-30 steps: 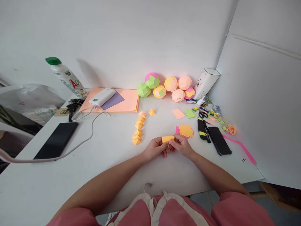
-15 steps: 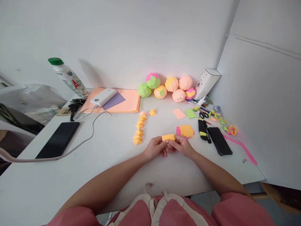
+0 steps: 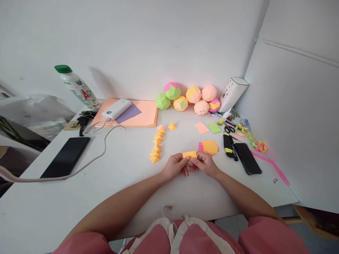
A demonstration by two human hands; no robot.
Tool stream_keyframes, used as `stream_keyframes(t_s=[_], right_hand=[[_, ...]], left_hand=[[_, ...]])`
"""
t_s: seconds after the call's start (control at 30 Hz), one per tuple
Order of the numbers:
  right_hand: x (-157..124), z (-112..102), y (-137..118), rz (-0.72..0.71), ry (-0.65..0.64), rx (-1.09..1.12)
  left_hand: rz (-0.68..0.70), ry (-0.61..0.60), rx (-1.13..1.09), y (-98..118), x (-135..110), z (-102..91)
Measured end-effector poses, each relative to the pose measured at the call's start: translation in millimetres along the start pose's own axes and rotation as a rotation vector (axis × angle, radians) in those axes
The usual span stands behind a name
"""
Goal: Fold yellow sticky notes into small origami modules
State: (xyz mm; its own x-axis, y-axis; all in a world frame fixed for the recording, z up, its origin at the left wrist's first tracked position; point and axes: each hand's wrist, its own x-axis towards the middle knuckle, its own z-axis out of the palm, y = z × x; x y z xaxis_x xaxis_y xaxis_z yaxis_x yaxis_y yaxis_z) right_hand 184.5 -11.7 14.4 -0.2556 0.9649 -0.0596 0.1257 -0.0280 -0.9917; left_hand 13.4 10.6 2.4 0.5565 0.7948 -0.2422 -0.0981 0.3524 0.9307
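Note:
My left hand (image 3: 175, 166) and my right hand (image 3: 203, 164) meet over the white table (image 3: 127, 176), both pinching one small folded orange paper (image 3: 189, 154) between thumbs and fingers. A row of several folded orange paper units (image 3: 156, 144) lies just left of my hands, and one more folded unit (image 3: 172, 126) sits apart farther back. To the right of my right hand is a loose pile of orange and pink paper squares (image 3: 210, 146). Several coloured paper balls (image 3: 185, 97) stand at the back against the wall.
A black phone (image 3: 65, 156), a white power bank (image 3: 116, 108) with its cable, peach sheets (image 3: 143, 113) and a green-capped bottle (image 3: 78, 88) lie at the left. At the right are a second phone (image 3: 248, 158), a highlighter (image 3: 227, 145), scissors (image 3: 228, 128), paper strips (image 3: 270, 163) and a white box (image 3: 233, 93).
Almost nothing moved: my fingers shifted slightly on the orange paper, and the view drifted a little.

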Motion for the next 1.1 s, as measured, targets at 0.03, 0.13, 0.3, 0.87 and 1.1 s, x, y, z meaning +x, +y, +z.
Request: stream_keyframes(t_s=[0.03,0.13,0.3,0.87,1.1], right_hand=[[0.0,-0.2,0.5,-0.003,0.000,0.002],[0.0,-0.4,0.7,-0.002,-0.006,-0.002],[0.2,-0.9,0.2,-0.002,-0.010,-0.012],[1.9,-1.4,0.3,0.053,-0.072,0.030],[3.7,-2.8,2.7,0.113,-0.113,0.079]], left_hand=[[0.008,-0.007,0.002,0.5,-0.4,0.0],[0.039,-0.037,0.019,2.2,-2.1,0.0],[0.046,-0.055,0.040,2.2,-2.7,0.1],[0.035,-0.065,0.051,1.3,-2.9,1.4],[0.030,-0.098,0.043,2.4,-2.6,-0.6]])
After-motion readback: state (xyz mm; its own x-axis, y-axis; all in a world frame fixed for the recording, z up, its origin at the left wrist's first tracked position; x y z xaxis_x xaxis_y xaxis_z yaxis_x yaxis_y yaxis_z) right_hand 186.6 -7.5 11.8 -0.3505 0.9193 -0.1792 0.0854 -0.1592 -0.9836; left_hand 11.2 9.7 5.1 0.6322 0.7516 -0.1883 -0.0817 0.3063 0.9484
